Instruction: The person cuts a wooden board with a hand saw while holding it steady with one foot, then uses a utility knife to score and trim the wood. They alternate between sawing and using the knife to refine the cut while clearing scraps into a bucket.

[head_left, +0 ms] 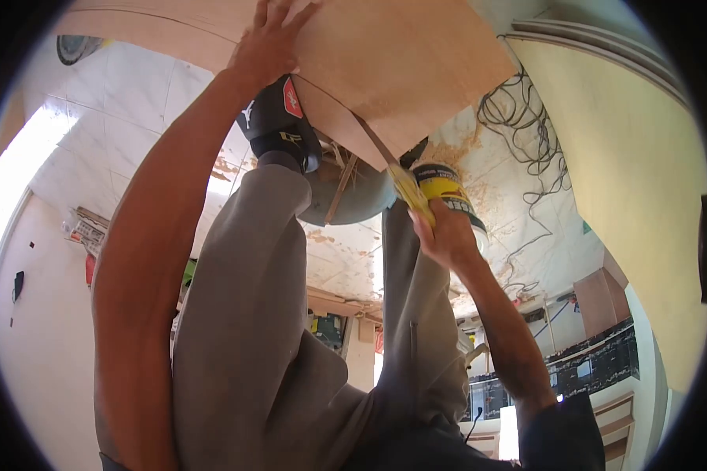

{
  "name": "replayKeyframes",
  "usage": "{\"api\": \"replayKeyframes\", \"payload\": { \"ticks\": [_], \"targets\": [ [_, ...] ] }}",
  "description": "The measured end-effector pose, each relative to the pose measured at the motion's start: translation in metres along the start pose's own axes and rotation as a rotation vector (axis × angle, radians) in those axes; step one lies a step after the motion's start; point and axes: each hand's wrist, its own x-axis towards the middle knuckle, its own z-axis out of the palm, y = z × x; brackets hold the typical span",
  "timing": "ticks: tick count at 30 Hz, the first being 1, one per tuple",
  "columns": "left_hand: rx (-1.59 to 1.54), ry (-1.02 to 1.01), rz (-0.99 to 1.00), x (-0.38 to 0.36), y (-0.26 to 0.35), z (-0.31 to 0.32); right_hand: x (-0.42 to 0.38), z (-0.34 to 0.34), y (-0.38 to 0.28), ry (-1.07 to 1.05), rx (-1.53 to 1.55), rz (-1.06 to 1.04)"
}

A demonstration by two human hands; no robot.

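Observation:
A large sheet of plywood point(401, 63) spans the top of the view. My left hand point(271, 51) lies on it with the fingers spread, pressing on its surface. My right hand point(445, 235) is closed round the yellow handle of a handsaw point(379, 144). The saw's blade meets the sheet at its near edge, in line with a dark cut that runs towards my left hand. Part of the blade is hidden by the board. Below the sheet, close to my right hand, stands a paint bucket point(441, 182) with a black and yellow label.
My foot in a black slipper point(281, 125) is beside the plywood's near edge. A grey-blue round tub point(352, 206) with wood strips sits between my legs. Sawdust point(467, 145) and a tangled black cable point(526, 129) lie on the tiled floor. A pale yellow panel point(605, 157) stands at right.

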Motion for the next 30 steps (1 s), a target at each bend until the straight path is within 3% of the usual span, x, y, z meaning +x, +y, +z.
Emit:
{"api": "replayKeyframes", "payload": {
  "ticks": [2,4,6,9,12,13,16,19,22,24,25,26,30],
  "targets": [
    [0.079,0.000,-0.006,0.002,-0.007,0.015,-0.079,-0.025,0.022,-0.044,-0.008,-0.048],
    [0.028,-0.084,-0.032,-0.004,0.011,-0.002,-0.102,-0.046,0.006,-0.106,-0.008,0.026],
    [0.031,-0.089,-0.044,-0.003,0.011,-0.008,-0.065,-0.036,0.003,-0.041,-0.045,-0.037],
    [0.049,0.107,0.120,-0.002,-0.006,0.016,0.082,0.032,0.000,0.054,-0.066,-0.117],
    [0.060,-0.001,0.287,0.002,-0.014,0.008,0.119,0.057,-0.006,0.208,-0.050,-0.255],
    [0.017,0.010,0.114,0.000,-0.006,0.004,0.127,0.056,-0.002,0.211,-0.061,-0.260],
    [-0.015,-0.014,0.009,-0.006,0.009,-0.008,0.093,0.038,-0.018,0.167,-0.164,-0.196],
    [0.000,-0.013,-0.009,0.003,0.001,-0.001,-0.031,-0.017,-0.026,-0.056,-0.117,0.042],
    [0.000,-0.084,-0.033,-0.005,0.009,-0.004,-0.110,-0.054,-0.030,-0.123,-0.082,0.120],
    [0.025,-0.051,-0.018,-0.003,0.005,-0.001,-0.075,-0.039,-0.025,-0.047,-0.029,0.032],
    [0.029,-0.016,-0.003,0.001,0.001,0.001,-0.025,-0.023,-0.026,-0.078,-0.105,0.123],
    [0.027,0.008,0.014,0.001,0.001,0.005,0.031,0.011,-0.002,0.076,-0.104,-0.078],
    [0.025,0.016,0.062,-0.002,-0.004,0.007,0.110,0.050,0.001,0.178,-0.067,-0.218]
  ]
}}
